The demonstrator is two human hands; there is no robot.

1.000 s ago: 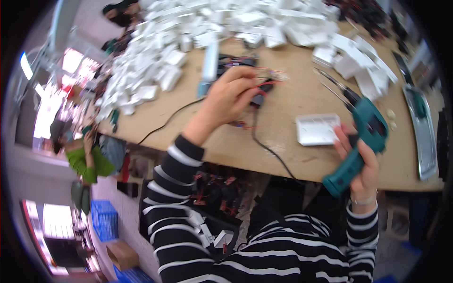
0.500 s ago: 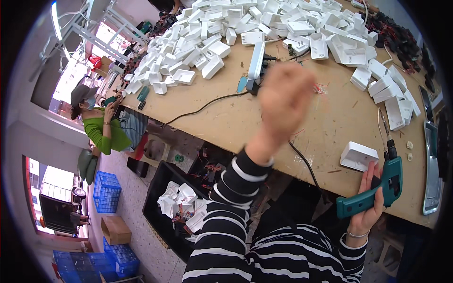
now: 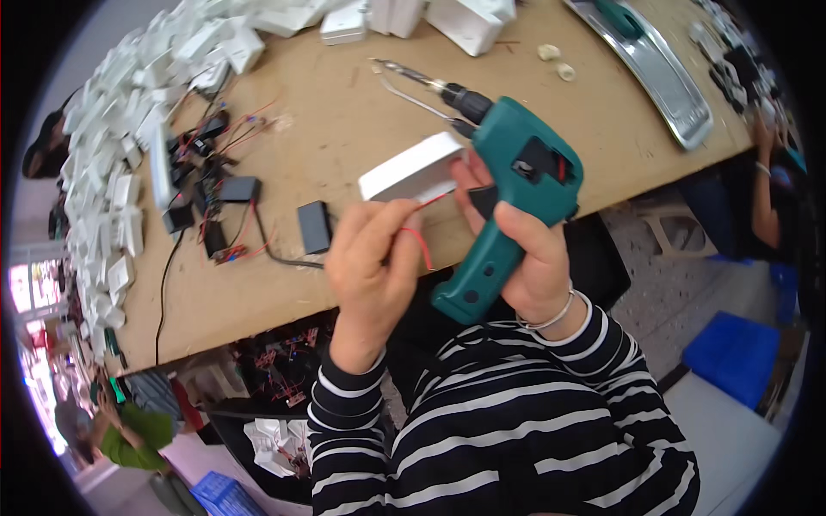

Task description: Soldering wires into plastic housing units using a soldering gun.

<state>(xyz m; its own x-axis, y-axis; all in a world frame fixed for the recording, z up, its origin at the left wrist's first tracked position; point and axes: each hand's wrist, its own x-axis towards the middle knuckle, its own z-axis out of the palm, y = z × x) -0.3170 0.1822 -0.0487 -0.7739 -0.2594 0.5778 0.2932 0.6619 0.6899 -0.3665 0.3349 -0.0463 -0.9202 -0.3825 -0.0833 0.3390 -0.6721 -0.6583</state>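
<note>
The green soldering gun (image 3: 516, 193) is positioned above the near edge of the table (image 3: 318, 120), its handle gripped by the right hand (image 3: 538, 279). The left hand (image 3: 370, 271), apart from the right, pinches a red wire (image 3: 423, 246) near the white box (image 3: 411, 170). A dark block (image 3: 314, 227) lies left of that hand.

1. Bench (image 3: 335, 103): tan wooden top, scuffed; fills most of the view, edges bowed by the lens.
2. Floor (image 3: 647, 292): grey, speckled; visible right of the bench edge.
3. Stool (image 3: 675, 236): beige, on the right side; partly hidden by the bench.
4. Window (image 3: 33, 288): far left; blown out, pinkish-white glare.
5. Blue crate (image 3: 225, 496): on the floor, lower left; blue panel (image 3: 731, 357) lower right, above a pale flat surface (image 3: 714, 439).
</note>
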